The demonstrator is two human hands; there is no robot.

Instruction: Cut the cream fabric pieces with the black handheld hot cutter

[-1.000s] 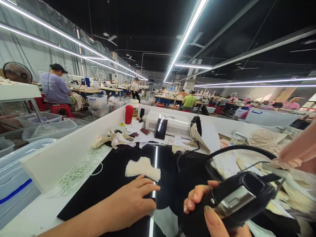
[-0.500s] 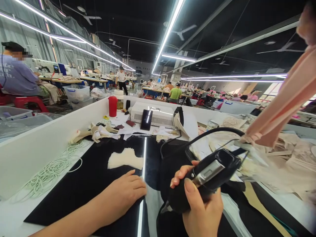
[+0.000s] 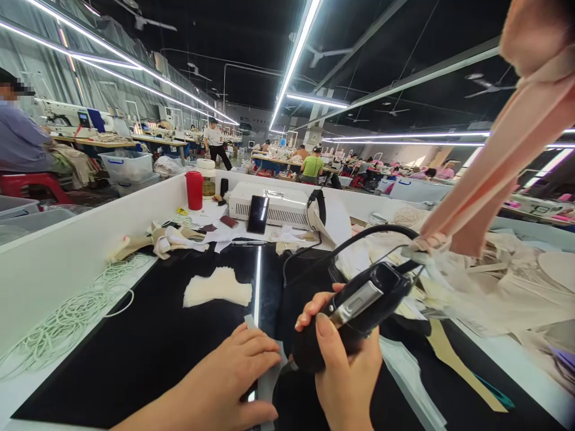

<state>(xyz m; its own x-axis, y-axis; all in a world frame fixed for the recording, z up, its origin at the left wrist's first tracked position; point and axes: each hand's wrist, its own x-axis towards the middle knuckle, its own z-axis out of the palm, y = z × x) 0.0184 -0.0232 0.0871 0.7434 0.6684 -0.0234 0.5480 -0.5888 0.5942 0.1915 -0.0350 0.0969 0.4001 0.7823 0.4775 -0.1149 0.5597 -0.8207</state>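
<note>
My right hand (image 3: 348, 365) is wrapped round a black corded electric fabric cutter (image 3: 354, 311); its lower working end is hidden. A cable (image 3: 368, 230) runs from its rear, and a knotted pink cloth band (image 3: 489, 161) hangs down to that rear end. To the left, my left hand (image 3: 238, 371) lies palm down with fingers stretched out and thumb apart, over a thin pale grey fabric piece (image 3: 268, 383) on the black mat (image 3: 148, 347). The fabric is partly hidden under the fingers. Beyond my left hand lies a cream stack of cut fabric (image 3: 218, 288).
Pale green cord (image 3: 67, 323) lies coiled along the left wall. At the back stand a red cup (image 3: 194, 190), a phone (image 3: 257, 214) and a white box (image 3: 281, 206). Fabric scraps (image 3: 507, 287) pile up at the right, near a white strip (image 3: 413, 377). Co-workers sit beyond the table.
My left hand has moved towards me and to the right, onto the grey fabric, its thumb now showing. The cutter has shifted slightly left in view as the whole view turned.
</note>
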